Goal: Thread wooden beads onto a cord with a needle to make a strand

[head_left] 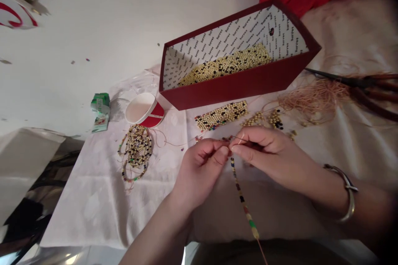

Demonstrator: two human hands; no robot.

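Beaded string (244, 205), seen from the head camera, hangs from the person's fingertips at the middle of the picture. Its long axis runs from the hands down toward the viewer, slanting slightly right. Its upper end is at the hands and bare thread trails off its lower end at the bottom edge. The left hand (202, 169) pinches the top of the string between thumb and forefinger. The right hand (270, 153), a bracelet (348, 192) on its wrist, meets it fingertip to fingertip and is closed on the thin thread end there. Both hands hover just above a worktop (93, 198) covered in white cloth. Just beyond them lie small heaps of beads (222, 115). Behind these stands an open red box (242, 87), part filled with more pale and dark beads. Left of the box sit a red and white paper cup (145, 109), a small green carton (100, 109), and a pile of finished bead loops (136, 149). To the right, tangled thread (314, 99) lies beside scissors (357, 83). A pale wall rises behind.
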